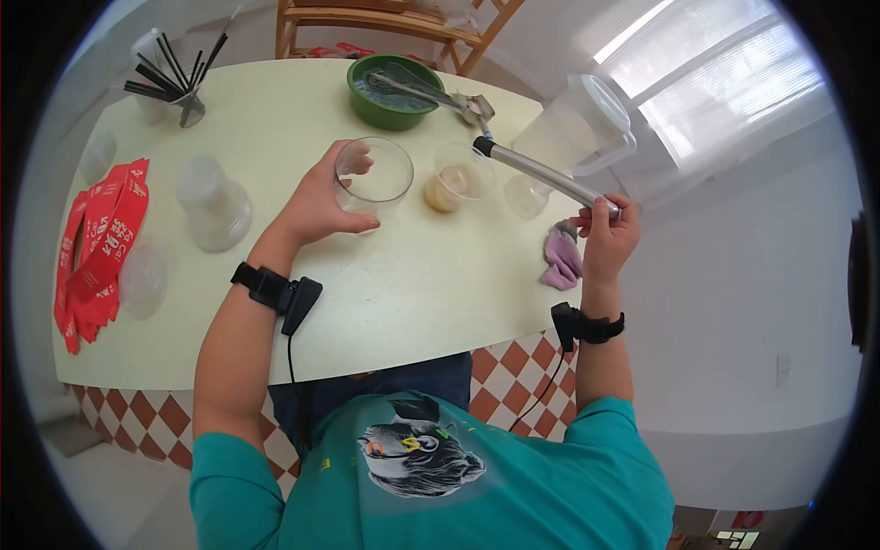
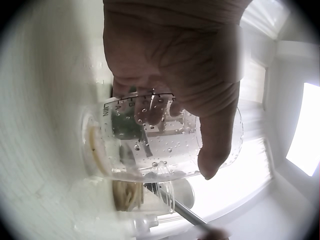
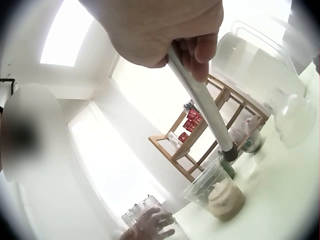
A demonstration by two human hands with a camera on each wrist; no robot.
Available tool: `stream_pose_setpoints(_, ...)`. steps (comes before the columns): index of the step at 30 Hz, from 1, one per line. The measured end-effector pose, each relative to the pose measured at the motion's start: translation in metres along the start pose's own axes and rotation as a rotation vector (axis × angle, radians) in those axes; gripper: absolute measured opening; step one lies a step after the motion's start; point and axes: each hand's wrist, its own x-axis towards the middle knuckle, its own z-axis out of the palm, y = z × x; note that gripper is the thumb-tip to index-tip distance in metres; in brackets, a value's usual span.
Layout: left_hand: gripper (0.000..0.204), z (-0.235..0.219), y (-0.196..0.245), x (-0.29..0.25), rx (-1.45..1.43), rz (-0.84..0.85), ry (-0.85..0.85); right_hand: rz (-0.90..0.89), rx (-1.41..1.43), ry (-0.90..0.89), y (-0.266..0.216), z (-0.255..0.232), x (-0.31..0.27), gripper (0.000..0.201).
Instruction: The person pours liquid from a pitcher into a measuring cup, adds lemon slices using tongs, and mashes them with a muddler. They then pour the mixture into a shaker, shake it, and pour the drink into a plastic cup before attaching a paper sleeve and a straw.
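The left hand grips a clear, wide glass container on the table; in the left wrist view water drops and printed letters show on its wall. The right hand holds one end of a silver tube with a black tip, which slants toward the middle. Under that tip, in the right wrist view, stands a clear plastic cup with a beige lump inside; in the head view this cup is right of the glass container, not touching the left hand.
A green bowl with a strainer and spoons is at the back, a clear pitcher back right. A pink cloth lies by the right hand. Left are red packets, stacked clear cups and black straws.
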Motion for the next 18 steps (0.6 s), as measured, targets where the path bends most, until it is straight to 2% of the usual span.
stream_pose_setpoints(3, 0.093, -0.001, 0.000, 0.000, -0.010, 0.002, -0.008, 0.098, -0.013, -0.059, 0.013, 0.014, -0.001, 0.015)
stream_pose_setpoints(7, 0.093, -0.001, 0.000, 0.000, -0.015, 0.006, -0.009, 0.105, 0.013, -0.148, 0.038, 0.038, 0.000, 0.019)
stream_pose_setpoints(16, 0.094, 0.001, 0.003, 0.001, -0.001, -0.012, -0.010, 0.094, -0.021, -0.215, 0.090, 0.073, 0.000, 0.020)
stream_pose_setpoints(18, 0.096, 0.001, 0.005, 0.001, -0.035, -0.069, 0.012, 0.048, -0.443, -0.377, 0.098, 0.074, 0.004, 0.025)
